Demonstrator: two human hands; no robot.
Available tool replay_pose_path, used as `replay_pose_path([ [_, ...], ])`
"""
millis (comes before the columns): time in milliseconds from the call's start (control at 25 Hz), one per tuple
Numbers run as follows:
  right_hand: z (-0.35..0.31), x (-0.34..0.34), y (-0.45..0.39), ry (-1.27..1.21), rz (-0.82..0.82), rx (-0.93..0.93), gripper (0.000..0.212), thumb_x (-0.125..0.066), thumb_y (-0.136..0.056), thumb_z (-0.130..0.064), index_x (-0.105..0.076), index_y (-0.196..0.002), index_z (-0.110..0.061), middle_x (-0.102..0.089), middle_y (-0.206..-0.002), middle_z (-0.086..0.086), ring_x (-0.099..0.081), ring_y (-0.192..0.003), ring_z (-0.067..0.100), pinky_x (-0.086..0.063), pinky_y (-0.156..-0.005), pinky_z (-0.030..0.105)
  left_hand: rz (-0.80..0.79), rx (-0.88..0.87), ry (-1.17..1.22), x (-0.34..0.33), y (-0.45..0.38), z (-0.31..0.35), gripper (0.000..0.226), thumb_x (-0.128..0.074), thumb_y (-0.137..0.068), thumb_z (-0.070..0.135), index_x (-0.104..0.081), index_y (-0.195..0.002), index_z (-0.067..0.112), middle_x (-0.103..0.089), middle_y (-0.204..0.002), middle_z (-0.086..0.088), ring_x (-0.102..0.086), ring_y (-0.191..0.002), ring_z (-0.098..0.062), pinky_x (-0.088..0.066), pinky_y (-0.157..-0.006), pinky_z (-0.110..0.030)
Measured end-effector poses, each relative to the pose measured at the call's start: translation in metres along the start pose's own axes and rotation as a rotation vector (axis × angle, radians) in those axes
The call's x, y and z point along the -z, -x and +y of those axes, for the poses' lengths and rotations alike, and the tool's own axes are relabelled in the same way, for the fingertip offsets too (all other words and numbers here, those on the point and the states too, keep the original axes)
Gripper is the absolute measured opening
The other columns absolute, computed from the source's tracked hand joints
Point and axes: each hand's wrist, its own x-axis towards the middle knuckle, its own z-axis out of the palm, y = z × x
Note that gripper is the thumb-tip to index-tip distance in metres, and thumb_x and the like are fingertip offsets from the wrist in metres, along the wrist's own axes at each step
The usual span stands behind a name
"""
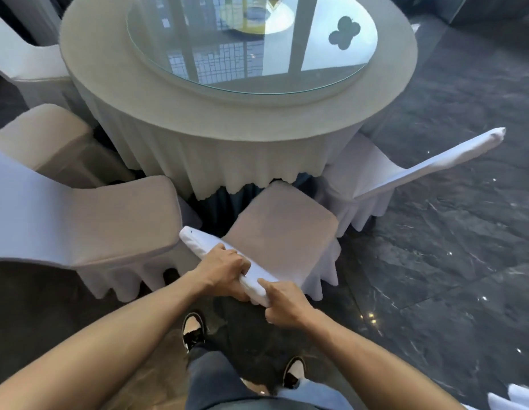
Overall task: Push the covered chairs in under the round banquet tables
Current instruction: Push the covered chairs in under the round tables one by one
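A white-covered chair (282, 229) stands right in front of me, its seat facing the round banquet table (227, 122) and its front edge at the hem of the tablecloth. My left hand (227, 269) grips the top of the chair's backrest. My right hand (282, 303) holds the same backrest top at its near end. Both hands are closed on the white cover.
Another covered chair (88, 223) stands close on the left, with two more (47, 137) behind it. A covered chair (372, 173) sits at the right of the table. A glass turntable (251, 54) lies on the tabletop. Dark stone floor (449, 247) spreads to the right.
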Motion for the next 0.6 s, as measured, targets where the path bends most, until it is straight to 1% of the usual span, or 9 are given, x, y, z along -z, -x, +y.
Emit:
replay_pose_path([
  [80,0.029,0.007,0.014,0.054,-0.018,0.049,0.056,-0.057,-0.081,-0.017,-0.048,-0.136,-0.022,-0.066,-0.117,0.010,-0.061,-0.100,0.034,-0.050,-0.082,0.038,0.012,0.083,0.075,-0.009,0.003,0.033,0.034,-0.065,-0.065,0.058,-0.060,-0.077,0.026,-0.063,-0.078,0.009,-0.053,-0.075,-0.015,-0.028,-0.073,-0.032],
  [160,0.055,0.014,0.024,0.104,-0.036,0.095,0.055,-0.058,-0.081,-0.018,-0.050,-0.135,-0.026,-0.067,-0.117,0.008,-0.062,-0.103,0.033,-0.049,-0.081,0.037,0.012,0.152,0.163,-0.017,0.003,0.061,0.028,-0.066,-0.068,0.049,-0.060,-0.082,0.025,-0.067,-0.087,0.007,-0.056,-0.080,-0.017,-0.030,-0.074,-0.031],
  [240,0.079,0.026,0.028,0.165,-0.040,0.141,0.049,-0.060,-0.080,-0.019,-0.054,-0.128,-0.029,-0.069,-0.112,0.006,-0.063,-0.101,0.032,-0.049,-0.079,0.037,0.054,0.168,0.199,-0.024,0.000,0.080,0.023,-0.069,-0.071,0.037,-0.059,-0.089,0.028,-0.065,-0.095,0.006,-0.053,-0.083,-0.016,-0.033,-0.072,-0.028],
  [320,0.097,0.041,0.024,0.203,-0.024,0.162,0.047,-0.061,-0.080,-0.021,-0.056,-0.125,-0.031,-0.069,-0.112,0.003,-0.064,-0.100,0.030,-0.049,-0.079,0.037,0.088,0.213,0.171,-0.031,0.000,0.075,0.030,-0.070,-0.075,0.028,-0.061,-0.103,0.032,-0.060,-0.104,0.008,-0.047,-0.086,-0.013,-0.032,-0.074,-0.028],
  [400,0.111,0.057,0.011,0.201,-0.007,0.176,0.043,-0.059,-0.078,-0.017,-0.059,-0.119,-0.030,-0.068,-0.107,0.001,-0.063,-0.098,0.030,-0.044,-0.073,0.034,0.074,0.334,0.194,-0.036,-0.001,0.059,0.047,-0.067,-0.078,0.019,-0.060,-0.121,0.035,-0.056,-0.113,0.008,-0.051,-0.097,-0.014,-0.038,-0.082,-0.030],
  [480,0.123,0.069,-0.004,0.181,0.004,0.144,0.042,-0.058,-0.075,-0.012,-0.058,-0.114,-0.028,-0.065,-0.106,-0.001,-0.062,-0.098,0.027,-0.040,-0.070,0.031,0.080,0.415,0.249,-0.037,-0.009,0.047,0.057,-0.066,-0.081,0.015,-0.056,-0.133,0.035,-0.058,-0.124,0.008,-0.055,-0.107,-0.016,-0.043,-0.092,-0.034],
  [520,0.129,0.070,-0.010,0.160,0.012,0.115,0.048,-0.058,-0.074,-0.011,-0.057,-0.118,-0.029,-0.064,-0.111,-0.003,-0.061,-0.103,0.025,-0.044,-0.074,0.032,0.074,0.433,0.270,-0.035,-0.016,0.047,0.057,-0.066,-0.083,0.014,-0.055,-0.135,0.035,-0.059,-0.129,0.009,-0.055,-0.111,-0.016,-0.042,-0.096,-0.036],
  [560,0.136,0.070,-0.019,0.133,0.021,0.090,0.056,-0.059,-0.073,-0.009,-0.056,-0.125,-0.029,-0.063,-0.119,-0.005,-0.059,-0.110,0.022,-0.048,-0.082,0.033,0.063,0.442,0.280,-0.031,-0.027,0.048,0.057,-0.065,-0.085,0.013,-0.055,-0.136,0.037,-0.059,-0.133,0.009,-0.055,-0.114,-0.017,-0.040,-0.098,-0.036],
  [600,0.143,0.072,-0.029,0.107,0.032,0.077,0.062,-0.060,-0.073,-0.009,-0.054,-0.131,-0.030,-0.061,-0.127,-0.006,-0.057,-0.117,0.020,-0.048,-0.092,0.033,0.050,0.446,0.281,-0.027,-0.041,0.047,0.056,-0.063,-0.087,0.013,-0.055,-0.136,0.039,-0.059,-0.135,0.008,-0.056,-0.117,-0.018,-0.039,-0.100,-0.037],
])
